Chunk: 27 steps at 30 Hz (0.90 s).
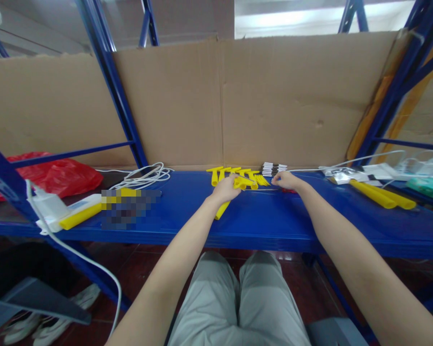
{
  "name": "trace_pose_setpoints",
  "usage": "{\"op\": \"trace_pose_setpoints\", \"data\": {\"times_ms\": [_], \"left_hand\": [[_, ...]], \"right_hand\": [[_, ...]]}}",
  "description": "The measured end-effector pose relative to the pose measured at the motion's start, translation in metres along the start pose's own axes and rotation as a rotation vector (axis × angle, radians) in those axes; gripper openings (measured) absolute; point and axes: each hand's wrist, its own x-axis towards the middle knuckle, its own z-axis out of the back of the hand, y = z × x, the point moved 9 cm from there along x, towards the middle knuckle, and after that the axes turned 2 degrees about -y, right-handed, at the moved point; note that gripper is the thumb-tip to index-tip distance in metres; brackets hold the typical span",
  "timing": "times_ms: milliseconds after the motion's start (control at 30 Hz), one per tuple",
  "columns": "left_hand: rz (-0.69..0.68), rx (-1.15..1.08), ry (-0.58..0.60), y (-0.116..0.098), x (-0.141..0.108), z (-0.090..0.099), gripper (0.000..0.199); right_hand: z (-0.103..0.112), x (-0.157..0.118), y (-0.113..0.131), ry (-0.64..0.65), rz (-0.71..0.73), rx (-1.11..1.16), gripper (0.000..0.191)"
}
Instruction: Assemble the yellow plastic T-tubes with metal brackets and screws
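Grey right up front: trousered knees [238, 293], just below the edge of the blue worktop [187, 211]. Low on the left, by the floor, white shoes [54, 327] of another person. Up to the worktop, and straight to the left hand [228, 189]: closed around a yellow piece [222, 210], out near the middle, with an end poking out towards the front edge. Across to the right hand [283, 180]: fingers bent and close together, just beside something small and red [287, 191]; too small to tell whether gripping anything. Off to the left, a yellow tube [81, 216] beside white plastic items [52, 206]. Over on the right, two more yellow tubes [380, 194], near silver packaging [342, 174]. Just beyond the left hand, a row of yellow T-shaped pieces [215, 177], and behind the right hand, a stack of black-and-white packets [273, 168]. Further left, coiled white cable [147, 176], then a crumpled red bag [57, 175]. At the back, brown cardboard [274, 101], upright between blue metal posts [119, 91].
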Motion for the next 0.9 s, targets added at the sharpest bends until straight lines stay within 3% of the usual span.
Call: {"op": "trace_pose_setpoints", "data": {"times_ms": [133, 300, 400, 900], "left_hand": [[-0.017, -0.031, 0.000, -0.001, 0.000, -0.001, 0.053], [-0.089, -0.043, 0.014, -0.008, -0.002, -0.004, 0.051], [-0.133, -0.040, 0.019, -0.013, -0.004, -0.005, 0.048], [-0.182, 0.019, 0.023, -0.022, -0.007, -0.005, 0.044]], "right_hand": [[0.006, -0.006, 0.033, -0.055, 0.181, 0.329, 0.012], [-0.001, -0.023, 0.071, 0.017, 0.284, 0.653, 0.009], [-0.007, -0.029, 0.081, 0.054, 0.281, 0.687, 0.010], [-0.012, -0.028, 0.085, 0.047, 0.288, 0.604, 0.008]]}}
